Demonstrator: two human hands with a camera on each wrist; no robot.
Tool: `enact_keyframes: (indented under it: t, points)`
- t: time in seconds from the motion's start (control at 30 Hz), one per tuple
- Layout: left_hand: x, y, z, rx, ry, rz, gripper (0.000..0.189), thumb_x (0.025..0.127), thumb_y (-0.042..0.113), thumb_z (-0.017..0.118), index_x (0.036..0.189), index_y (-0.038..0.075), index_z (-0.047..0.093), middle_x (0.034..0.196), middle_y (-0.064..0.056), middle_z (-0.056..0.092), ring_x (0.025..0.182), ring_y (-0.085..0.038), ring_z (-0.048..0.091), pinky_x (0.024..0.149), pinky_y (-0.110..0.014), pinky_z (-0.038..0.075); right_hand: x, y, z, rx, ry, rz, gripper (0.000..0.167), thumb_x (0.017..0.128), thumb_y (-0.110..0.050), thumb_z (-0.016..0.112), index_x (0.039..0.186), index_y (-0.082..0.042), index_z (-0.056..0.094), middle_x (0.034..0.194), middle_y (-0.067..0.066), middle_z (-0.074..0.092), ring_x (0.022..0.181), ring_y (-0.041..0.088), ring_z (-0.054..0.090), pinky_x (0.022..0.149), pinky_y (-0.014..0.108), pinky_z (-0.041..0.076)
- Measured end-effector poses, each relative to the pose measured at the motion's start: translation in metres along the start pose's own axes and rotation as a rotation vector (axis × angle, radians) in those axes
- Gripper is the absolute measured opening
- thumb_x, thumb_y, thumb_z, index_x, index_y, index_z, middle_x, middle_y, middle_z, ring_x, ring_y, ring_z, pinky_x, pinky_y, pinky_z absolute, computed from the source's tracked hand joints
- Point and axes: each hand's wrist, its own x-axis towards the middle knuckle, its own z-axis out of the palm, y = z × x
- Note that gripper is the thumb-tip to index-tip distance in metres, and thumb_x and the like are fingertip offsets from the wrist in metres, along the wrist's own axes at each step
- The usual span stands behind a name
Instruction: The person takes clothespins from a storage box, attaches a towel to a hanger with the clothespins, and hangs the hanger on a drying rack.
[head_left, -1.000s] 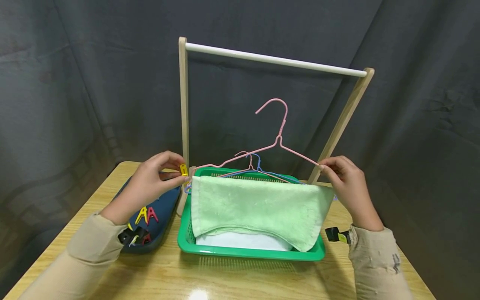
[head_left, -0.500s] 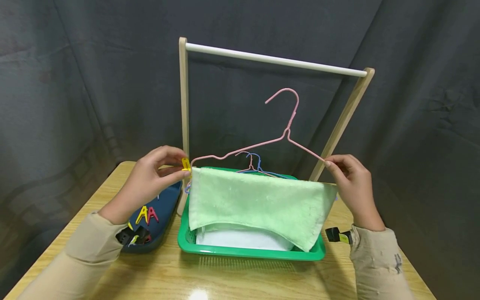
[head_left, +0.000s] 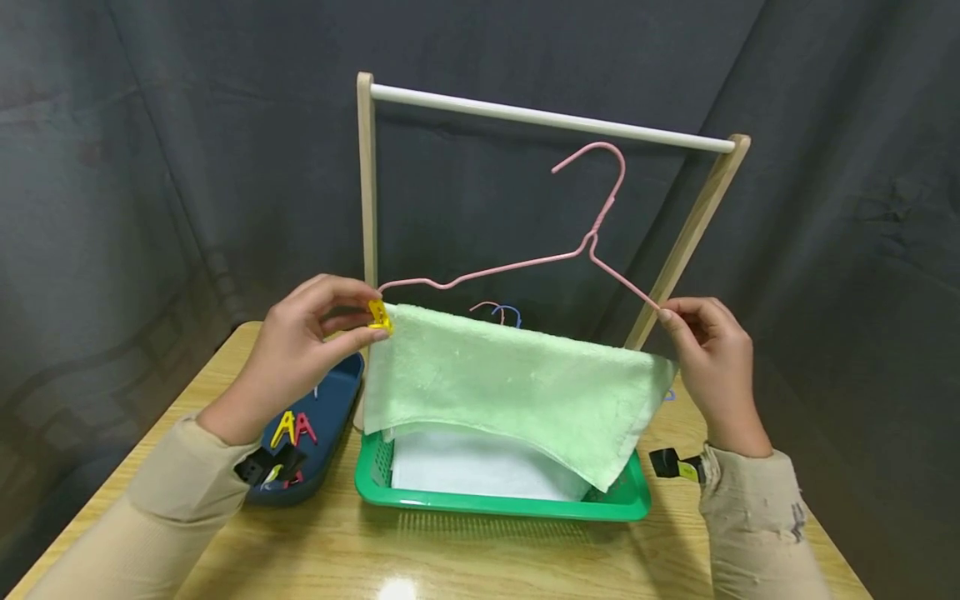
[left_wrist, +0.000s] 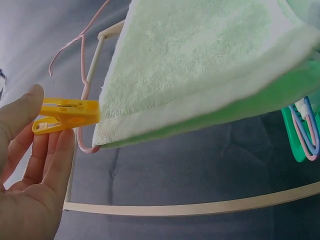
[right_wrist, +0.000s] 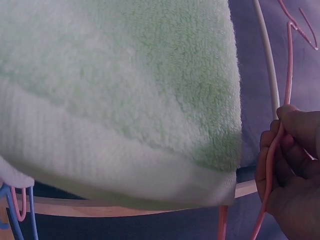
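Observation:
A pale green towel (head_left: 495, 375) hangs folded over the lower bar of a pink wire hanger (head_left: 517, 266), whose hook points up. Between thumb and fingers my left hand (head_left: 296, 350) pinches a yellow clothespin (left_wrist: 82, 112) by its handles. The clothespin's tip meets the towel's left top corner; how far it bites cannot be seen. My right hand (head_left: 712, 367) grips the hanger's right shoulder, beside the towel's edge but apart from it. The towel slopes down to the right, above a green basket (head_left: 502, 503).
White cloth (head_left: 480, 467) lies in the basket, with more hanger hooks (head_left: 507, 315) behind the towel. A blue tray (head_left: 330, 425) at left holds several clothespins (head_left: 294, 428). Behind stands a wooden rack with a white rod (head_left: 551, 119).
Both hands have raised the hanger and towel, the left side most, so the towel now tilts. The hook has moved up and right, nearer the rod. The clothespin has shifted onto the towel's corner.

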Motion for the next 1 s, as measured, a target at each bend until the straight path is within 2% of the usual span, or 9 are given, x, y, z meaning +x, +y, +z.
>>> enact_keyframes:
  t: [0.33, 0.6, 1.0]
  points:
    - [0.007, 0.005, -0.001, -0.009, 0.055, 0.072, 0.031, 0.076, -0.017, 0.079, 0.103, -0.003, 0.072, 0.100, -0.005, 0.065, 0.093, -0.009, 0.067, 0.082, -0.020, 0.056, 0.000, 0.000, -0.001, 0.003, -0.009, 0.008, 0.012, 0.096, -0.002, 0.068, 0.103, 0.008, 0.070, 0.090, -0.019, 0.054, 0.076, 0.002, 0.052, 0.068, 0.009, 0.041]
    - [0.011, 0.009, -0.004, 0.047, 0.111, 0.117, 0.024, 0.074, -0.014, 0.082, 0.093, -0.003, 0.075, 0.091, -0.005, 0.067, 0.084, -0.007, 0.067, 0.075, -0.015, 0.055, 0.000, 0.001, -0.001, 0.015, -0.017, -0.003, 0.011, 0.096, -0.001, 0.068, 0.102, 0.008, 0.070, 0.089, -0.021, 0.054, 0.076, 0.001, 0.052, 0.068, 0.010, 0.041]
    - [0.014, 0.007, -0.005, 0.047, 0.103, 0.157, 0.022, 0.072, -0.019, 0.080, 0.087, -0.004, 0.075, 0.084, -0.007, 0.069, 0.076, -0.003, 0.068, 0.068, -0.015, 0.055, -0.001, -0.002, -0.001, 0.029, -0.028, -0.005, 0.009, 0.095, 0.000, 0.068, 0.101, 0.007, 0.071, 0.089, -0.018, 0.055, 0.075, 0.003, 0.052, 0.066, 0.010, 0.041]
